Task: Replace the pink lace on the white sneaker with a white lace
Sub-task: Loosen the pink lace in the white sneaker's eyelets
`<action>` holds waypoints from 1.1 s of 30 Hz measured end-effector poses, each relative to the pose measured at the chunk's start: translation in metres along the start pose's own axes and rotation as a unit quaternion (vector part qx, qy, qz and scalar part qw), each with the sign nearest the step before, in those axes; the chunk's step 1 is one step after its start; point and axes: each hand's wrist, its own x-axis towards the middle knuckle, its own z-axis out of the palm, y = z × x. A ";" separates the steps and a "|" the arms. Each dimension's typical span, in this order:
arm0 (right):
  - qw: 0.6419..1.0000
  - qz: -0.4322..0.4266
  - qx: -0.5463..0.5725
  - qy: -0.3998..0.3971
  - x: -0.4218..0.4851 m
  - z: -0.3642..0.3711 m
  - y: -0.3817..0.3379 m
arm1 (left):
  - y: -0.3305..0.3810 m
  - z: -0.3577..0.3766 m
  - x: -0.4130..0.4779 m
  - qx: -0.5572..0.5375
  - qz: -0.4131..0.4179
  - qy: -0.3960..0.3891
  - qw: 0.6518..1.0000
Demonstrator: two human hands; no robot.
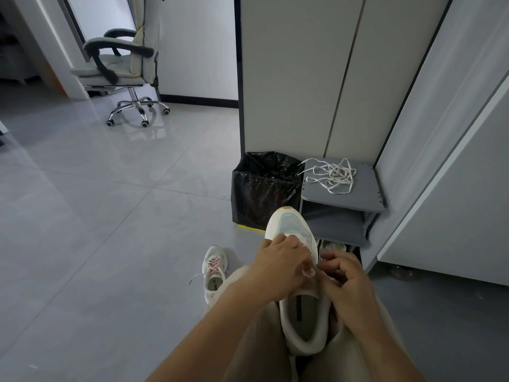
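Observation:
A white sneaker (292, 227) lies on my lap between my knees, toe pointing away from me. My left hand (278, 268) rests over its lacing area, fingers curled on the pink lace (308, 271). My right hand (344, 282) is at the shoe's right side, fingers curled and pinching the same pink lace near the upper eyelets. Most of the lace is hidden under my hands. A loose tangle of white lace (334, 175) lies on top of the grey shoe rack (369, 199) ahead.
A second white sneaker (213, 271) with pink lacing stands on the floor to the left of my leg. A bin with a black bag (261, 188) sits beside the rack. An office chair (121, 64) stands far left. Tall cabinet doors (303, 78) rise behind.

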 end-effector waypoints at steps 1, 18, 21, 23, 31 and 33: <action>1.000 -0.005 0.002 0.000 0.000 -0.001 0.000 | 0.000 0.001 -0.001 0.000 0.002 0.011 1.000; 0.995 -0.062 -0.076 0.020 -0.005 -0.005 0.004 | -0.013 0.016 -0.022 -0.174 -0.099 0.144 0.969; 0.996 -0.051 -0.075 0.026 -0.005 -0.004 0.005 | -0.011 0.011 -0.018 -0.196 -0.039 0.121 0.972; 0.996 -0.047 -0.069 0.041 -0.005 -0.003 0.006 | -0.009 0.009 -0.023 -0.394 -0.068 0.139 0.906; 0.994 -0.074 -0.082 0.022 -0.005 -0.002 0.006 | -0.029 0.016 -0.040 -0.420 -0.146 0.103 0.890; 0.994 -0.076 -0.082 0.008 -0.005 -0.002 0.005 | -0.021 0.008 -0.033 -0.189 -0.119 0.112 0.968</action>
